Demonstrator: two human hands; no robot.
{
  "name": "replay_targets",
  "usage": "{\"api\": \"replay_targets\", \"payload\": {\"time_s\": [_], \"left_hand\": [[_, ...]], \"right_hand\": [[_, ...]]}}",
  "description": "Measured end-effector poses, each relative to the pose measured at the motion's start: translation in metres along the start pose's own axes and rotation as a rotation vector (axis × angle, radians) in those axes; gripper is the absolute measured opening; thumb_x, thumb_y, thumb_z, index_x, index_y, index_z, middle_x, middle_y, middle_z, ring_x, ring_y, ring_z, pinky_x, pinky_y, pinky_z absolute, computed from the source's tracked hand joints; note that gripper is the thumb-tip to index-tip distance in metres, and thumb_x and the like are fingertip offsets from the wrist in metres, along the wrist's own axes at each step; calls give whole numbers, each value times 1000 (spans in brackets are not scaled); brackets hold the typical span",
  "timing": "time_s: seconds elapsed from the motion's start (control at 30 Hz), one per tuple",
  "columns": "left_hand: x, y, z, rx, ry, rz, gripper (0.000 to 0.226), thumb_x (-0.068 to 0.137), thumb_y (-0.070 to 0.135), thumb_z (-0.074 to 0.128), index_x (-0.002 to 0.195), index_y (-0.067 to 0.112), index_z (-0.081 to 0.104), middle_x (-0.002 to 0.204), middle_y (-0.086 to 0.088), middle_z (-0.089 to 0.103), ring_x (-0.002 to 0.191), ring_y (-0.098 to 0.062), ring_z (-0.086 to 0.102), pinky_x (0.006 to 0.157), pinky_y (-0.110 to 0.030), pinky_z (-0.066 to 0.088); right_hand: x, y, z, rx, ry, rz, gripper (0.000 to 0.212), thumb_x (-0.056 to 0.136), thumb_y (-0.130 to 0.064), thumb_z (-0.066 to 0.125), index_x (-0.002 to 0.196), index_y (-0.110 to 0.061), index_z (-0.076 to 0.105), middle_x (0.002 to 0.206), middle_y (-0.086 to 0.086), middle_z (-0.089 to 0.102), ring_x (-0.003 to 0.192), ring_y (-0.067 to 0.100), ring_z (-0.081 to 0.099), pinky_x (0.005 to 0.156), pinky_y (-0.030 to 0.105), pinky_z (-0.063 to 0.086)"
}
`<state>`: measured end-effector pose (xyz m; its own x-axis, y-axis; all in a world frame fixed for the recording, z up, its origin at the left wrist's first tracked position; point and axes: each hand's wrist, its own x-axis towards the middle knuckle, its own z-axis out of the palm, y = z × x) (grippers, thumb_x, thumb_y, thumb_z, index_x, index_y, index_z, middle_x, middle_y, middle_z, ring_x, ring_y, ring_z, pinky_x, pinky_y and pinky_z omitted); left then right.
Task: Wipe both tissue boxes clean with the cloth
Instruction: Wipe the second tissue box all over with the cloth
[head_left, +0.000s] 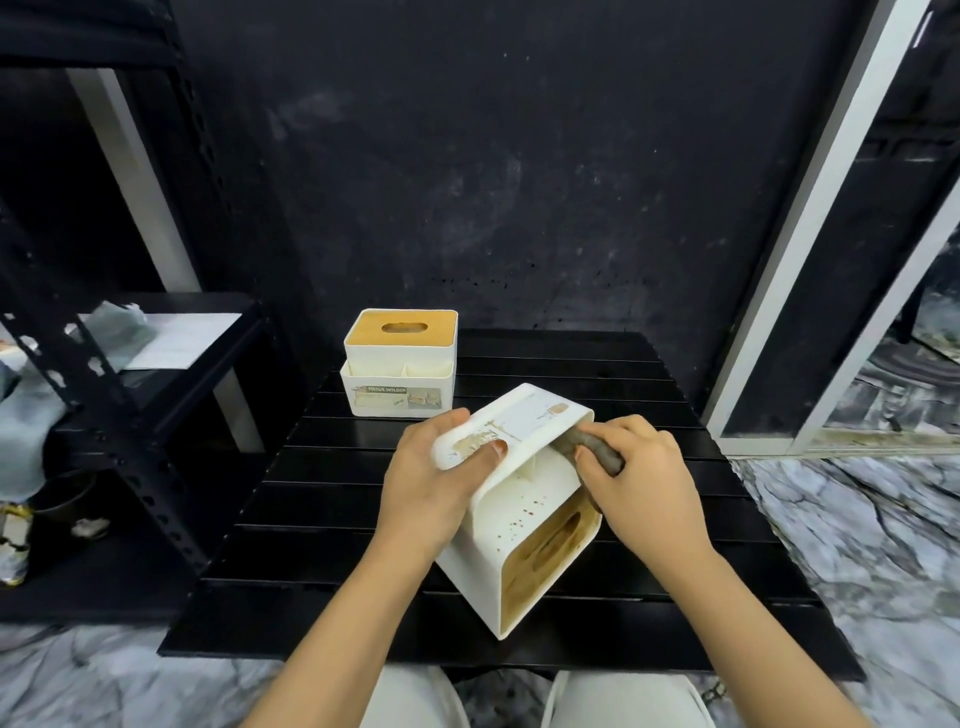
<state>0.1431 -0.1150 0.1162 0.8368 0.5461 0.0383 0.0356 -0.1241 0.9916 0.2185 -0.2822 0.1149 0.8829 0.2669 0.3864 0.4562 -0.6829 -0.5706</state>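
- On the black slatted table, near its front edge, a white tissue box is held tilted over on one side, so that its wooden lid with the oval slot faces right and toward the viewer.
- The upper left edge of this box is gripped by the left hand: the thumb is pressed on the near face and the fingers are curled over the top.
- A rolled grey-brown cloth is held in the right hand, whose fingers are closed round it; the cloth is pressed against the box's upper right edge, at the front tray.
- Brown specks and smears are seen on the white face of the tilted box.
- A second tissue box, upright, with a wooden lid and a label on its front, is seen at the far left corner of the table, well apart from the hands.
- To the left, a black metal shelf is seen, with pale cloths and a sheet of paper lying on it.
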Motion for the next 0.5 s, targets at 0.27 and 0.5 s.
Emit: {"api": "replay_targets", "payload": {"time_s": [0.27,0.5], "left_hand": [[-1,1,1,-25,41,-4,33,71,37,77,97,42,58,118,8,56,108,-13,57,97,-44,48],[-4,2,5,-13,89,15,35,77,27,75,106,33,56,119,6,53,107,-12,56,98,-42,48]], "right_hand": [[-41,3,-24,60,49,-90,23,80,-25,63,102,-30,69,97,-20,56,91,10,50,70,15,40],[-55,-13,-24,116,-85,-190,22,78,-28,66,96,-39,69,91,-25,58,89,5,50,73,19,44]]}}
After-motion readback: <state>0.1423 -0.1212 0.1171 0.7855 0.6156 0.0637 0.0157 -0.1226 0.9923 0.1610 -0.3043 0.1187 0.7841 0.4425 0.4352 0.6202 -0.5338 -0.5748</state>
